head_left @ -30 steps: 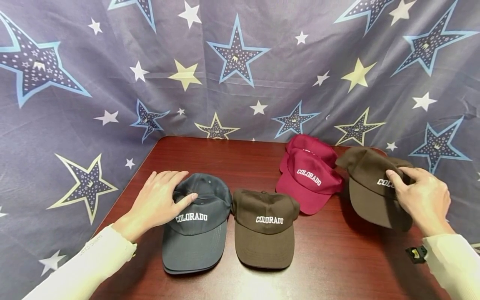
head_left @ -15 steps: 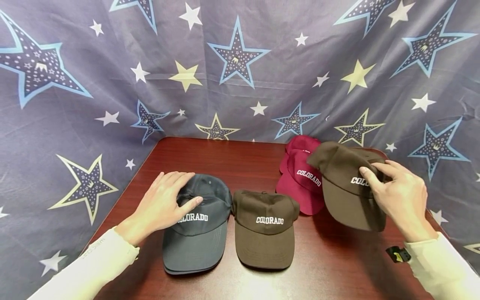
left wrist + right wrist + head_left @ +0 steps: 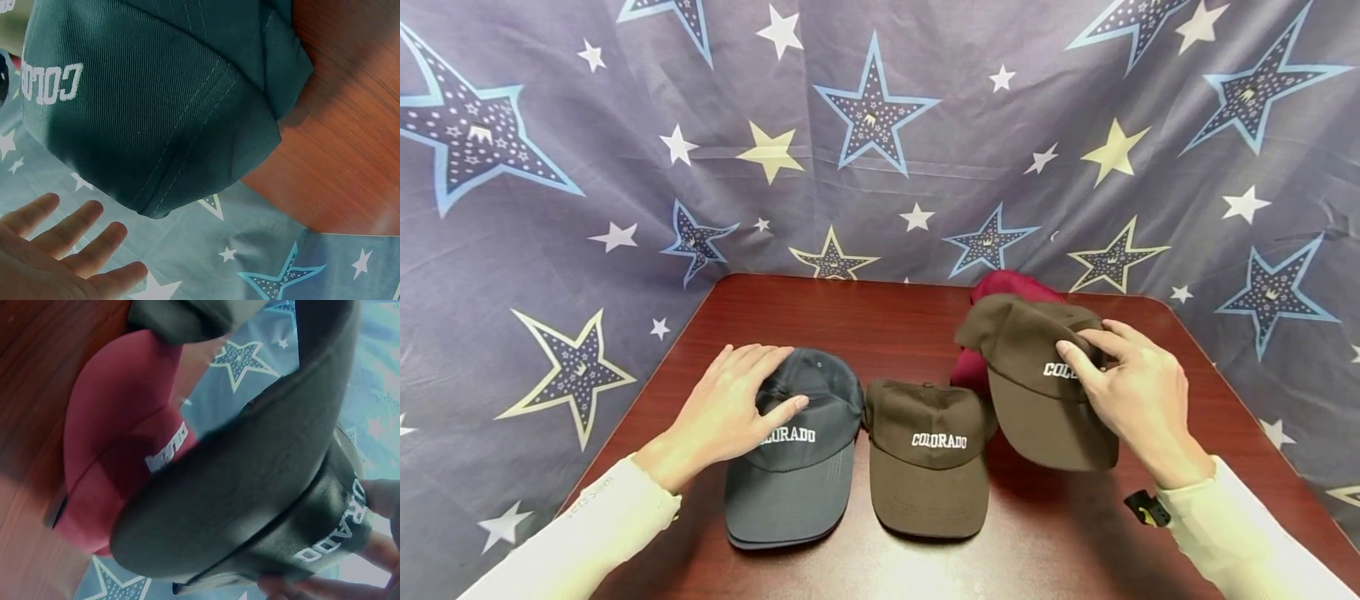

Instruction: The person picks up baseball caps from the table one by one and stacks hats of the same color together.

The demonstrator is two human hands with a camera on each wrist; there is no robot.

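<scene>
My right hand [image 3: 1142, 400] pinches the crown of a brown baseball cap [image 3: 1052, 429], thumb beside its white COLORADO lettering. The cap is held above the table, overlapping the red caps [image 3: 1015, 285] and hiding most of them. In the right wrist view, fingers [image 3: 378, 550] lie along the held cap's crown, and a red cap [image 3: 119, 412] shows beyond its brim. My left hand [image 3: 722, 408] is spread beside a dark blue cap [image 3: 790, 492]; the left wrist view shows its fingers [image 3: 69, 225] extended, apart from the blue crown [image 3: 125, 119].
Another brown cap [image 3: 928, 492] lies on the reddish wooden table [image 3: 820, 317], right of the blue one, brim toward me. A star-patterned curtain [image 3: 917, 83] hangs behind and along the sides. A dark device [image 3: 1147, 508] sits at my right wrist.
My right hand has carried the brown cap leftward from the table's right side, so it now covers most of the red caps. My left hand has shifted slightly right.
</scene>
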